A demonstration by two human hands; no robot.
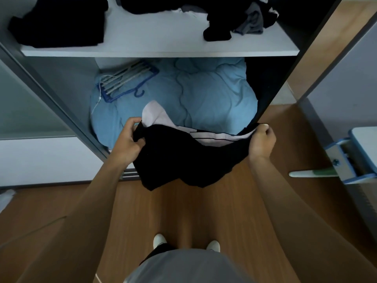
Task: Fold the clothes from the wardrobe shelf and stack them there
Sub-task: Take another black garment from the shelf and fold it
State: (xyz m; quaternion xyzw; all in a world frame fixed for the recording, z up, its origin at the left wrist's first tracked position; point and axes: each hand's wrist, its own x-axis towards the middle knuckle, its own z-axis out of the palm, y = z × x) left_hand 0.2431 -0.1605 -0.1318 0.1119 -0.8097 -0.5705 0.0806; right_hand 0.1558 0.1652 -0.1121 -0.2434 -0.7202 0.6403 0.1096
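Head view: the shelf [159, 48] at 12 o'clock carries a folded black garment [59, 21] at 11 and a loose dark pile [234, 17] at 1; a blue duvet [204, 92] lies beneath. At centre the left hand [126, 139] and right hand [262, 139] each grip a top corner of the black-and-white garment [183, 160], stretched 9-to-3, hem hanging toward 6.

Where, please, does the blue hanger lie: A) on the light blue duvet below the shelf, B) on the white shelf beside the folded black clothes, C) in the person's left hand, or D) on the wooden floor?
A: the blue hanger rests on the light blue duvet below the white shelf, while the left hand and the right hand both grip the black garment.
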